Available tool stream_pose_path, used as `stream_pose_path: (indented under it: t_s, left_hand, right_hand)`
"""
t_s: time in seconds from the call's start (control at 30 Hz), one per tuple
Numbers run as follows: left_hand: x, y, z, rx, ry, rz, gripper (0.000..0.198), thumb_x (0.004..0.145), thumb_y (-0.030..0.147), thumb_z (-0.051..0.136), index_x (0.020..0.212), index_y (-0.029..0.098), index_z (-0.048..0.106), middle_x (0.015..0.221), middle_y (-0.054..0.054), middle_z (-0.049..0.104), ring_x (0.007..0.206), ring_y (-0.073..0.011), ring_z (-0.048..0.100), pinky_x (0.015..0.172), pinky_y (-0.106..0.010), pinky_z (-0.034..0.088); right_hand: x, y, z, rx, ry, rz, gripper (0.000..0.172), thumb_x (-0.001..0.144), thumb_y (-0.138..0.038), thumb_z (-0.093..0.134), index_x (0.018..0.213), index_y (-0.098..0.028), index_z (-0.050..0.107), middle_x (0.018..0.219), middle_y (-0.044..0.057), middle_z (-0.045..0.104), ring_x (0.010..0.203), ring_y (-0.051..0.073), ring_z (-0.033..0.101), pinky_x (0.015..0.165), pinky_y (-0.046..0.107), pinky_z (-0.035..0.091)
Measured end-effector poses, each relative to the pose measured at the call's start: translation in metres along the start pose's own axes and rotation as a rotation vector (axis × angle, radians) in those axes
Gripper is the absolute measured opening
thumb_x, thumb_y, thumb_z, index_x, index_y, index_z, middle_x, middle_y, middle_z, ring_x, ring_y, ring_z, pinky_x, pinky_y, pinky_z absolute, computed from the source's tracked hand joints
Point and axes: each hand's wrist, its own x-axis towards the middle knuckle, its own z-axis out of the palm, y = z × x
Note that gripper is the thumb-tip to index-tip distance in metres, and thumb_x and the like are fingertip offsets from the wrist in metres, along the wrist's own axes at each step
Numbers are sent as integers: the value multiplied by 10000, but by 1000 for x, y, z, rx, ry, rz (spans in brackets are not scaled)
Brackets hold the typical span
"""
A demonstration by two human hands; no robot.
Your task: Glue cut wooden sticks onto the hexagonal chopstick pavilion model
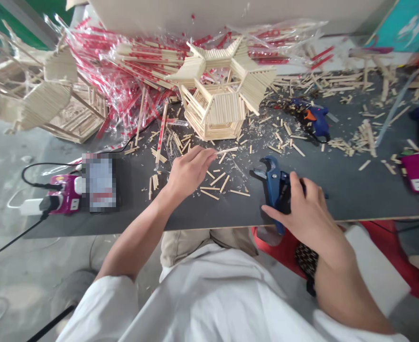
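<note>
My left hand [190, 172] is closed in a pinch on thin wooden sticks [228, 150], whose pale ends poke out to the right past the fingertips. A blue pipe cutter [273, 183] with black parts lies on the grey table, its hooked jaw pointing away from me. Over its handles is my right hand [311, 209], thumb and fingers spread apart and not wrapped round it. Beyond my left hand stands a lattice structure of wooden sticks [227, 107] with flared panels on top. Short cut stick pieces [219, 183] lie scattered between my hands.
Plastic-wrapped chopstick packets [138, 61] are heaped at the back. A larger stick structure [52, 95] stands at the left. On the table [337, 190] are a blue glue gun [318, 121], a purple power strip [65, 192] with cables, and a blurred phone-like device [100, 183].
</note>
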Motion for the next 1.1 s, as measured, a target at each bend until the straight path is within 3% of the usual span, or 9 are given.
stream_pose_path:
  t_s: [0.1, 0.17, 0.3, 0.4, 0.5, 0.57, 0.73, 0.87, 1.1]
  left_hand:
    - [-1, -4, 3, 1, 9, -18, 236, 1105, 283, 515, 1185, 189, 717, 1022, -50, 767, 888, -133, 739, 782, -243, 573]
    - [-1, -6, 5, 0, 7, -21, 249, 1108, 287, 504, 1181, 184, 718, 1018, -54, 766, 886, -134, 735, 788, -243, 566]
    - [-2, -7, 6, 0, -10, -9, 256, 1107, 285, 502, 1158, 169, 725, 987, -60, 760, 878, -140, 728, 796, -248, 557]
    - [-2, -4, 6, 11, -23, -17, 263, 1109, 291, 494, 1159, 174, 724, 998, -61, 765, 887, -146, 730, 803, -261, 564]
    - [-1, 0, 6, 2, -9, -9, 260, 1109, 269, 487, 1164, 170, 721, 1013, -64, 772, 904, -145, 734, 824, -259, 575]
    - [0, 2, 5, -8, 18, -12, 253, 1108, 260, 492, 1154, 161, 721, 1007, -68, 774, 905, -140, 736, 834, -249, 576]
    - [2, -1, 0, 44, 103, -67, 244, 1106, 281, 512, 1133, 158, 721, 966, -58, 760, 860, -131, 725, 826, -244, 570]
    - [1, -1, -1, 53, 40, -20, 241, 1111, 260, 490, 1157, 160, 705, 989, -60, 756, 870, -133, 729, 813, -245, 576]
    - [-1, 10, 1, 69, -34, 17, 227, 1112, 255, 487, 1161, 158, 687, 1016, -75, 764, 887, -134, 752, 815, -234, 598]
  right_hand:
    - [3, 0, -8, -84, -42, -1, 750, 1060, -446, 463, 1591, 74, 360, 1349, 355, 523, 1262, 485, 568, 1039, 604, 512]
    - [7, 4, -17, -66, -62, -7, 652, 1070, -365, 391, 1555, 69, 421, 1285, 346, 571, 1176, 461, 621, 982, 598, 535]
    - [14, 5, -35, 317, -162, 28, 503, 1086, -458, 345, 1283, -103, 641, 1029, 195, 706, 926, 353, 701, 831, 487, 568]
    - [20, -12, -42, 639, -295, 44, 419, 1033, -584, 520, 1124, -206, 676, 943, 102, 749, 839, 298, 707, 759, 413, 550]
    - [31, -39, -44, 869, -347, -39, 392, 1017, -539, 605, 1260, -241, 679, 1173, 92, 762, 1054, 303, 713, 910, 416, 549]
    - [37, -54, -44, 934, -345, -51, 392, 1033, -531, 578, 1274, -238, 677, 1226, 96, 748, 1119, 313, 695, 953, 426, 534]
    - [46, -69, -44, 1002, -336, -43, 397, 1037, -592, 544, 1121, -227, 676, 1057, 72, 743, 945, 274, 667, 836, 388, 508]
    - [47, -72, -43, 1040, -353, -23, 424, 1034, -629, 538, 1056, -220, 648, 967, 55, 722, 855, 240, 637, 756, 355, 475]
    - [48, -80, -42, 1113, -320, -7, 441, 1043, -612, 538, 1196, -214, 650, 1087, 82, 745, 1009, 272, 683, 876, 374, 511]
